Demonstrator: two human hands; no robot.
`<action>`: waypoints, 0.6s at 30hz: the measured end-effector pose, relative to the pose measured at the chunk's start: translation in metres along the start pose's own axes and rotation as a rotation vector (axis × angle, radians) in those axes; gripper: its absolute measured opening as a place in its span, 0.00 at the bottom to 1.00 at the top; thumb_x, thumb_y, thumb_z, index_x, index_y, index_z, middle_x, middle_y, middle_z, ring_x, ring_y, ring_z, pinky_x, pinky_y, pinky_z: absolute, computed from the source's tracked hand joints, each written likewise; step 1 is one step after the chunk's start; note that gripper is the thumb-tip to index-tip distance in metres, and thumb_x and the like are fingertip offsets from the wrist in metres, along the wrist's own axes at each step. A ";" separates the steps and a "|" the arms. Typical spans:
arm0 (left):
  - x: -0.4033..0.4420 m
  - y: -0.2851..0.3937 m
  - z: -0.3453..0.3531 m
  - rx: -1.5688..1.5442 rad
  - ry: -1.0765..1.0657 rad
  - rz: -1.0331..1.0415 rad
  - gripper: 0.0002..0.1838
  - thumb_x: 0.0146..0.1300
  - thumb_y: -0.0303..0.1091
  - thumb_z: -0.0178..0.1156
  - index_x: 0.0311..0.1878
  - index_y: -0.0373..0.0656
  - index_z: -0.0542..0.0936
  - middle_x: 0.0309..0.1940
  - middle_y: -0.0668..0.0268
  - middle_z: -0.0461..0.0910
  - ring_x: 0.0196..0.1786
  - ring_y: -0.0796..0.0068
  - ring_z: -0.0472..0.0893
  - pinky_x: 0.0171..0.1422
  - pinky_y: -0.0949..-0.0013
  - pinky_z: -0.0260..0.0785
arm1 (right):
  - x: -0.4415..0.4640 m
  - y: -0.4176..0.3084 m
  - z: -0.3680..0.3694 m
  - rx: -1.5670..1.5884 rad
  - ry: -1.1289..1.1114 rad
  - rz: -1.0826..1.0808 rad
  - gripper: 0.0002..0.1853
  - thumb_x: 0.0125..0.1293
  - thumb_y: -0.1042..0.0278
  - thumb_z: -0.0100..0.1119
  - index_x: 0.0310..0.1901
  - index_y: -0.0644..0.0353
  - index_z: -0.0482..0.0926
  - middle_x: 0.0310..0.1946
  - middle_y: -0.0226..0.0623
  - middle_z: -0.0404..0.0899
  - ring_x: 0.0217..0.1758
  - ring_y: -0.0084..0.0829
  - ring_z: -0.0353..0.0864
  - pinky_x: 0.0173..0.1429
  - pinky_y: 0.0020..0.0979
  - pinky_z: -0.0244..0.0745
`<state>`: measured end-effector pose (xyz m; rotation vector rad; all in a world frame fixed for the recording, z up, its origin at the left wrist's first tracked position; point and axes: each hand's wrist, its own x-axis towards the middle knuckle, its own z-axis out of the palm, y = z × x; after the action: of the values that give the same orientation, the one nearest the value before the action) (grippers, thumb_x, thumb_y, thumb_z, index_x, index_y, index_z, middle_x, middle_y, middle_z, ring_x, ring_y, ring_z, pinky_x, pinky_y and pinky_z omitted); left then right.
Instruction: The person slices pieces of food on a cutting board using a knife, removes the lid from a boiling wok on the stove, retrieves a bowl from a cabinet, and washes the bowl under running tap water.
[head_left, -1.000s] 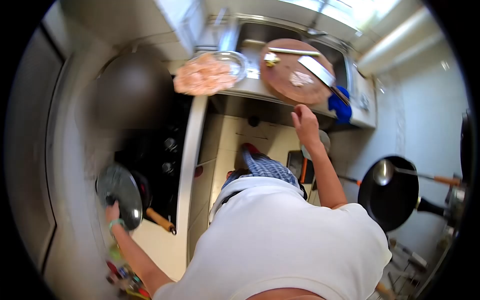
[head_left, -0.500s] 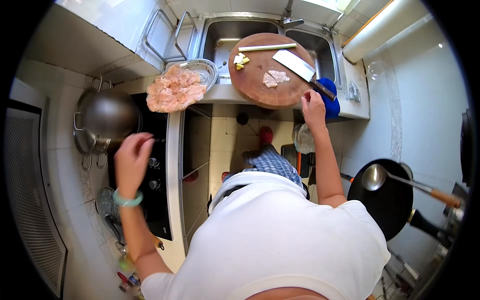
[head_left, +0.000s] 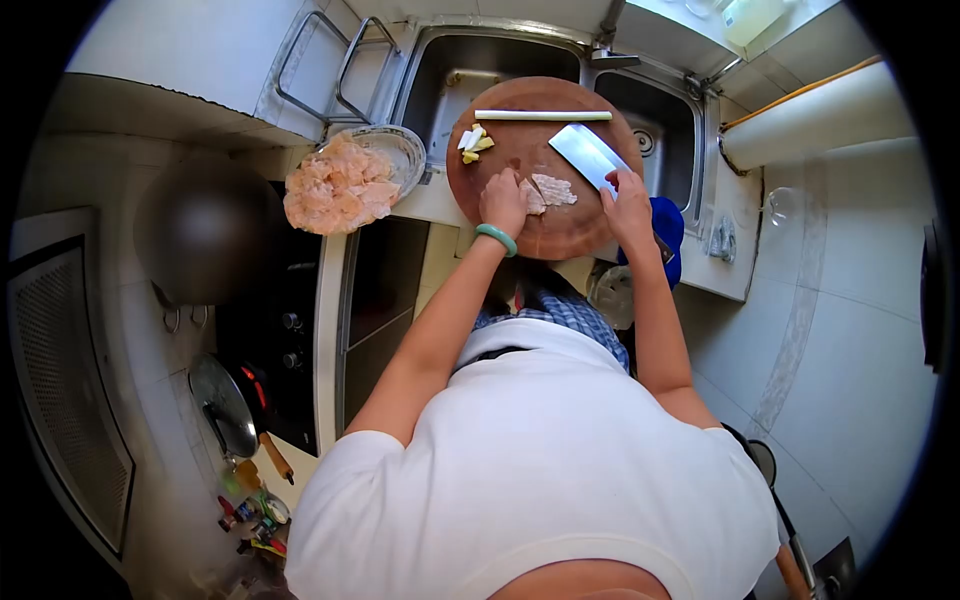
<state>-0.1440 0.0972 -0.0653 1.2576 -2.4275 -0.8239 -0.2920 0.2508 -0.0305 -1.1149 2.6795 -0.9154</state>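
A round wooden cutting board [head_left: 545, 238] lies across the sink. On it are a pale green stalk [head_left: 543, 115], small yellow and white pieces [head_left: 474, 143] and thin slices of pale meat [head_left: 554, 189]. My left hand [head_left: 503, 203], fingers bent together, touches the left end of the meat. A cleaver [head_left: 584, 155] lies on the board's right part, blade pointing to the upper left. My right hand [head_left: 629, 205] has its fingers closed at the blade's handle end; the handle is mostly hidden beneath it.
A plate [head_left: 405, 160] heaped with pale pink meat [head_left: 341, 187] stands left of the sink [head_left: 425, 90]. Further left are a black stove [head_left: 290, 350] and a glass lid [head_left: 223, 405]. A blue cloth [head_left: 667, 236] hangs at the counter edge.
My left hand has moved from the lid beside the stove, across to the meat on the board. My right hand has come up onto the cleaver. The view has turned slightly.
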 end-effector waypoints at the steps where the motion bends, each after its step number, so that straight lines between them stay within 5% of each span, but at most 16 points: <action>1: 0.000 0.002 -0.001 0.003 -0.001 -0.010 0.16 0.50 0.36 0.69 0.41 0.40 0.81 0.34 0.57 0.84 0.36 0.57 0.83 0.44 0.59 0.75 | -0.001 0.003 0.003 0.023 -0.015 -0.021 0.10 0.57 0.69 0.63 0.40 0.61 0.77 0.39 0.44 0.77 0.46 0.46 0.76 0.51 0.42 0.71; 7: 0.008 0.005 -0.016 -0.133 -0.168 -0.178 0.08 0.49 0.31 0.67 0.33 0.41 0.84 0.27 0.59 0.84 0.36 0.63 0.84 0.43 0.62 0.75 | -0.001 -0.004 0.009 0.082 -0.056 -0.056 0.10 0.57 0.71 0.63 0.40 0.62 0.77 0.38 0.46 0.77 0.45 0.47 0.76 0.51 0.42 0.71; 12: 0.017 0.005 -0.027 -0.416 -0.526 0.080 0.07 0.50 0.30 0.65 0.32 0.38 0.83 0.32 0.57 0.81 0.36 0.63 0.82 0.43 0.67 0.74 | -0.002 -0.003 -0.001 0.114 -0.058 -0.011 0.09 0.58 0.72 0.62 0.40 0.63 0.77 0.39 0.46 0.78 0.45 0.48 0.77 0.50 0.42 0.72; 18: 0.039 0.013 -0.001 -0.111 -0.378 0.271 0.07 0.56 0.31 0.60 0.36 0.40 0.81 0.38 0.56 0.77 0.41 0.57 0.79 0.47 0.60 0.73 | -0.005 -0.001 -0.013 0.091 -0.021 0.019 0.10 0.58 0.72 0.61 0.41 0.64 0.77 0.39 0.47 0.77 0.45 0.47 0.77 0.51 0.40 0.72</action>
<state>-0.1740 0.0711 -0.0568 0.7624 -2.7124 -1.1812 -0.2913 0.2601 -0.0198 -1.0717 2.5986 -1.0063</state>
